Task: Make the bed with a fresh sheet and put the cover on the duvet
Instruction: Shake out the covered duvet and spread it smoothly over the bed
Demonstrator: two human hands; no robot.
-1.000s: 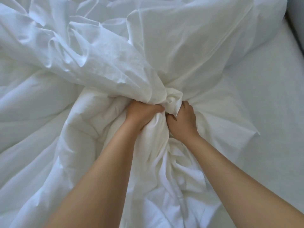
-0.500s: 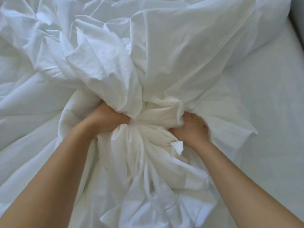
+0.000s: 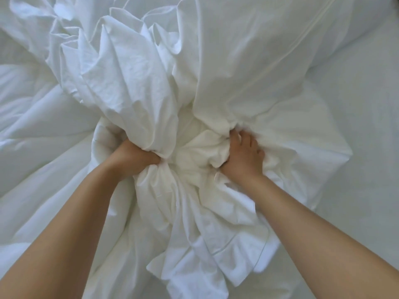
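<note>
A crumpled white duvet cover is bunched in the middle of the bed, its folds fanning away from me. The puffy white duvet lies under it and spreads to the left. My left hand grips a gathered fold of the cover, its fingers buried in the cloth. My right hand clutches another bunch of the cover about a hand's width to the right, fingers curled into the fabric. A creamy wad of gathered cloth sits between the two hands.
The fitted white sheet covers the mattress on the right side, flat and smooth. A loose hemmed edge of the cover hangs toward me between my forearms.
My hands, close together a second ago, have moved apart sideways, spreading the bunched cover. The cover's folds have been pushed farther away from me.
</note>
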